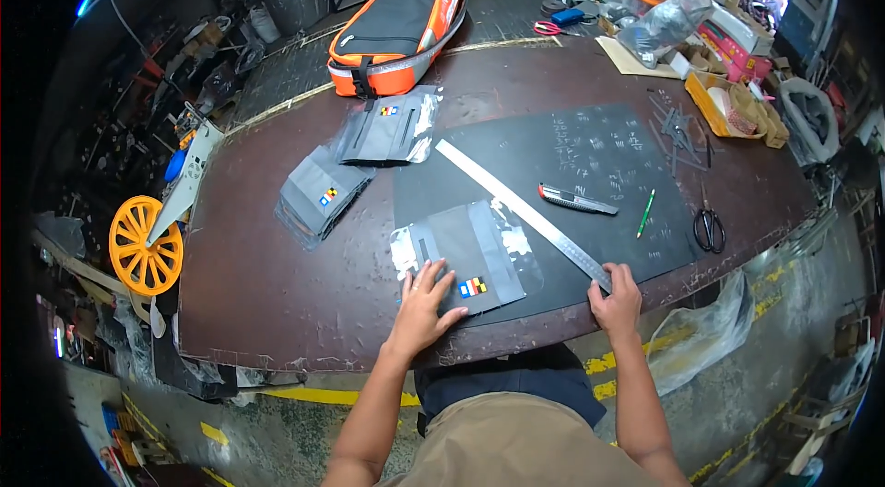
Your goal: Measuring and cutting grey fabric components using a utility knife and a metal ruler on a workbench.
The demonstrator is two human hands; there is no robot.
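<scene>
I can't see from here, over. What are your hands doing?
Left hand flat on grey fabric piece. Right hand gripping metal ruler end. Utility knife lies beyond the ruler, untouched.

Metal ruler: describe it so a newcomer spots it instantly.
Start at the black cutting mat on the brown table. The metal ruler lies diagonally across it, its near end under the right hand. It is the only long silver strip; the nearby utility knife is short.
</scene>
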